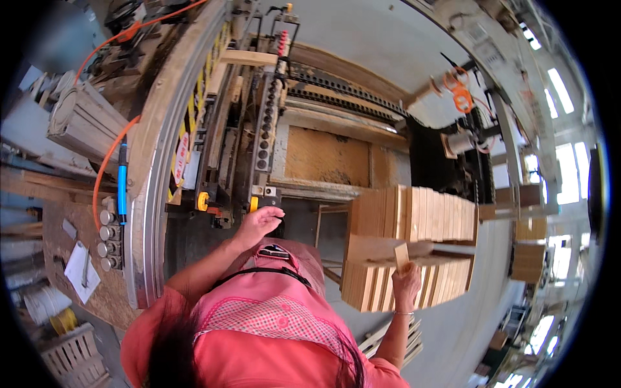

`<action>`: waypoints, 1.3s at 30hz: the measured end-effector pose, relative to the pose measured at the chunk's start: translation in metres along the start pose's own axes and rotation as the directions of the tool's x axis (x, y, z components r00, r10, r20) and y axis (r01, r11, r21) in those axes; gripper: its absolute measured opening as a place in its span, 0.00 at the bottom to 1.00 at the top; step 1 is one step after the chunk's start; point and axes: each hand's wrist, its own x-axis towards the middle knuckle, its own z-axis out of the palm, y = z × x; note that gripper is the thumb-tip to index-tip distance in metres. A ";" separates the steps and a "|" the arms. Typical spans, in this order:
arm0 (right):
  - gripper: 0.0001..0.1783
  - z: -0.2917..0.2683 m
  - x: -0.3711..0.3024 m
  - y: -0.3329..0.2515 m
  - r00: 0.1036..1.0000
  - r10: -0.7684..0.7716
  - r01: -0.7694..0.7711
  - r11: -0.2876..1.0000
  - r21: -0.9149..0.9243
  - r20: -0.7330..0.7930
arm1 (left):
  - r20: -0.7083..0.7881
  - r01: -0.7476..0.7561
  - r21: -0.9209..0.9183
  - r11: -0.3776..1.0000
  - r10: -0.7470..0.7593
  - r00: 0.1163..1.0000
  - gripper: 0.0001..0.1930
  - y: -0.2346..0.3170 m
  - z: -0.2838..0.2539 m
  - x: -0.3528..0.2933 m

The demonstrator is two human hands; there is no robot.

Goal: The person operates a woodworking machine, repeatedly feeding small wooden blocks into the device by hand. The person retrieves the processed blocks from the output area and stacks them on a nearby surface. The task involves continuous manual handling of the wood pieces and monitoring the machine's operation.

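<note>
My right hand (pixel 406 286) is closed on the end of a small flat wooden piece (pixel 402 255), which stands up from my fingers. It is over a stack of pale wooden boards (pixel 443 216) to my right, packed side by side in two rows with a gap between them. My left hand (pixel 260 226) is in front of my waist with nothing in it, fingers stretched and slightly bent. Close by it is a yellow knob (pixel 253 204) at the near end of a machine rail (pixel 265 129). The lower part of the wooden piece is hidden by my fingers.
A long machine with metal rails and black chains (pixel 349 90) stretches ahead. At left are a metal-edged beam (pixel 143 194), an orange hose (pixel 103 168), a blue air gun (pixel 122 174) and a side table (pixel 58 226) with paper. Slatted wood (pixel 404 343) lies low at right.
</note>
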 end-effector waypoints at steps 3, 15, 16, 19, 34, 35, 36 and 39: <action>0.16 -0.026 0.070 -0.080 0.947 -0.315 0.320 0.934 0.160 -0.058 | -0.110 -0.105 0.003 0.994 0.105 0.988 0.12 0.018 0.013 0.010; 0.16 0.013 0.308 -0.397 0.292 -0.894 0.929 0.182 0.322 -0.340 | -0.557 -0.140 0.551 0.823 0.487 0.672 0.12 0.061 -0.001 0.045; 0.14 0.013 0.303 -0.415 0.262 -0.908 0.923 0.138 0.359 -0.326 | -0.618 -0.187 0.414 0.891 0.426 0.661 0.13 0.057 -0.002 0.048; 0.16 0.019 0.276 -0.443 0.068 -0.910 0.880 -0.139 0.453 -0.410 | -0.688 -0.311 -0.055 0.949 0.190 0.700 0.20 0.063 -0.002 0.058; 0.21 0.056 0.364 -0.526 0.293 -0.901 0.909 0.158 0.385 -0.320 | -0.785 -0.315 0.177 0.933 0.327 0.527 0.11 0.047 -0.001 0.091; 0.23 0.059 0.380 -0.539 0.302 -0.896 0.919 0.182 0.349 -0.326 | -0.800 -0.313 0.148 0.938 0.300 0.520 0.10 0.046 0.000 0.093; 0.24 0.063 0.391 -0.549 0.309 -0.892 0.927 0.205 0.315 -0.331 | -0.773 -0.266 0.279 0.923 0.381 0.508 0.10 0.047 0.000 0.093; 0.27 0.074 0.408 -0.577 0.324 -0.927 0.931 0.277 0.239 -0.188 | -0.678 -0.176 0.508 0.843 0.518 0.522 0.10 0.052 -0.003 0.091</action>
